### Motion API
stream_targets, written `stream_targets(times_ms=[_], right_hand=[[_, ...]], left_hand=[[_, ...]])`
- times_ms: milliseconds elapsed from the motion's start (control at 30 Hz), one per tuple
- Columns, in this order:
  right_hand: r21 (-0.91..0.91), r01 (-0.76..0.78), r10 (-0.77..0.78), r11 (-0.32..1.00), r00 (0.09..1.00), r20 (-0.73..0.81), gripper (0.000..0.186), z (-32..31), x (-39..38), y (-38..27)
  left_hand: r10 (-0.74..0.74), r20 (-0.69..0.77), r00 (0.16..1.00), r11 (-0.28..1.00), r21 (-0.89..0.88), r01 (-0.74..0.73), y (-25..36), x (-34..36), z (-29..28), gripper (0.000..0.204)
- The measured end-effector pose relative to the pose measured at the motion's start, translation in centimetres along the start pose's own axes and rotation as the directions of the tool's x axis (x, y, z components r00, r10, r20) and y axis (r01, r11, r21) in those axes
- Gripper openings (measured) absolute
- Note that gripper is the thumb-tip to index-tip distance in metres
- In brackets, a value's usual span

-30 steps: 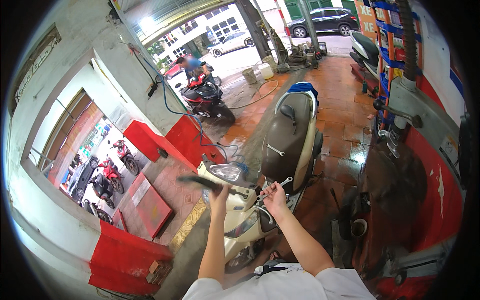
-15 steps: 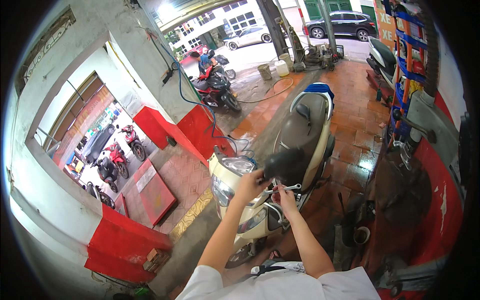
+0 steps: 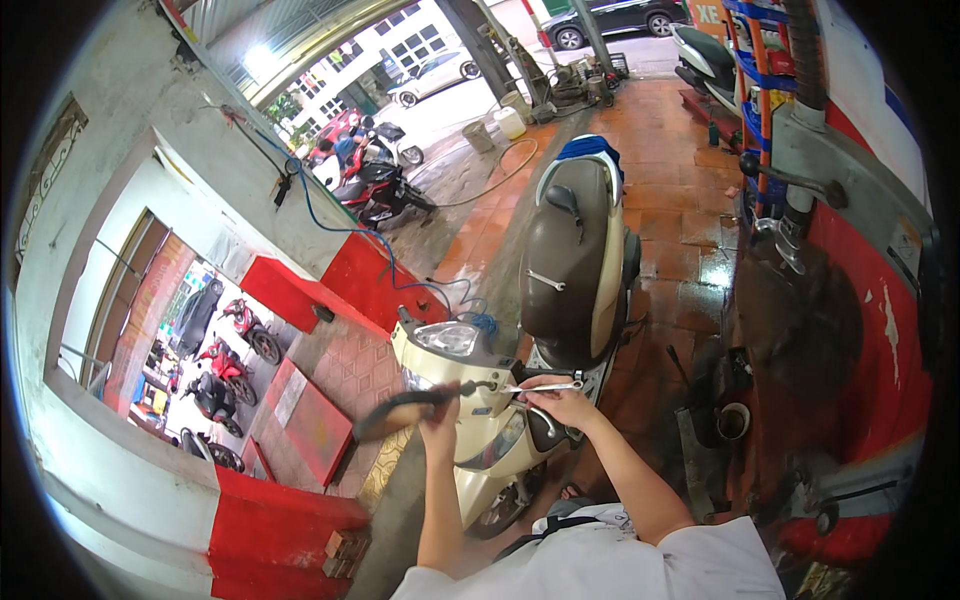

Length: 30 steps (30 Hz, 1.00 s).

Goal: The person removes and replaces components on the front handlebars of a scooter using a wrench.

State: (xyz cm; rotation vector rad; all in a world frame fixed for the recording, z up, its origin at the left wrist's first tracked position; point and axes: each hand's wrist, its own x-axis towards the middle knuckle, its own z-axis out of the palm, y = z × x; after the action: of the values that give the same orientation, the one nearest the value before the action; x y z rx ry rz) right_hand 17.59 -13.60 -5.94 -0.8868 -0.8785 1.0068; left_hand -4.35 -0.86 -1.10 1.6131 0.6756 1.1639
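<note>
Motion-blurred mirror point(image 3: 393, 413), floor tiles point(image 3: 680, 222) glare-spotted

wrenches point(image 3: 546, 281): 2 | mirrors point(image 3: 400, 410): 2 | cream scooter point(image 3: 565, 325): 1 | white jug point(image 3: 509, 124): 1 | black SUV point(image 3: 632, 22): 1

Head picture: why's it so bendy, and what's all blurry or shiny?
Head view: the fisheye lens bends straight edges and leaves a dark rim; head view, the black mirror in the left hand is smeared, probably motion blur; head view, glare whitens a patch of orange floor tiles, and a lamp glows at top left.
</note>
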Motion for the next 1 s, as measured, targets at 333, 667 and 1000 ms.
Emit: stream_targets(times_ms=[333,667,1000], right_hand=[[0.146,-0.171,0.174,0.974,0.985,-0.005,0.039,-1.8,-1.5,-0.9],[0.183,-0.151,0.152,0.971,0.988,0.008,0.027,-1.6,-3.0,-2.6],[0.108,-0.056,0.027,0.993,0.967,0.252,0.036,-3.0,-2.0,-4.0]], left_hand=[[0.283,0.484,0.828,0.651,0.537,-0.536,6.6,5.6,8.7,0.026],[-0.266,-0.139,0.954,0.938,-0.264,0.223,0.7,7.2,3.9,0.012],[0.157,0.162,0.974,0.897,0.389,-0.210,5.6,-1.7,6.2,0.027]])
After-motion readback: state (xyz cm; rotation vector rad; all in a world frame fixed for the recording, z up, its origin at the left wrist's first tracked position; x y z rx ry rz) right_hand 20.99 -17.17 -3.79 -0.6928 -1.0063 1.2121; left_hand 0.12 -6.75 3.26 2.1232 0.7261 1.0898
